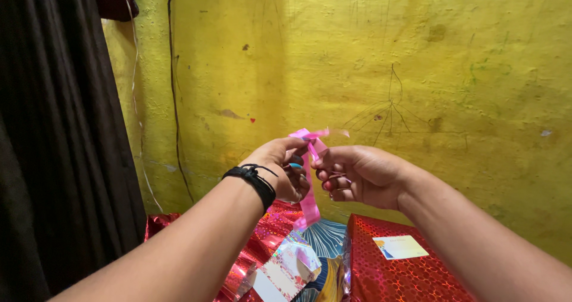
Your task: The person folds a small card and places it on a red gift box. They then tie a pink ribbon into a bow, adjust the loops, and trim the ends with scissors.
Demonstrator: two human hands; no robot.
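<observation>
A thin, glossy pink plastic ribbon (310,177) is pinched between left hand (280,171) & right hand (351,174), held together in mid-air above red foil-wrapped gift boxes (399,272). Judged light, limp, slippery; best gripped w/ fingertips near the top loop.

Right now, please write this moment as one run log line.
left hand: pinches shiny pink ribbon | right hand: pinches same | below: red foil-wrapped box

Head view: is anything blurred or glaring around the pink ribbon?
Head view: the shiny pink ribbon is motion-blurred at its top end between the left hand and right hand; the red foil-wrapped box throws speckled glare; the yellow wall is evenly lit and sharp.
</observation>
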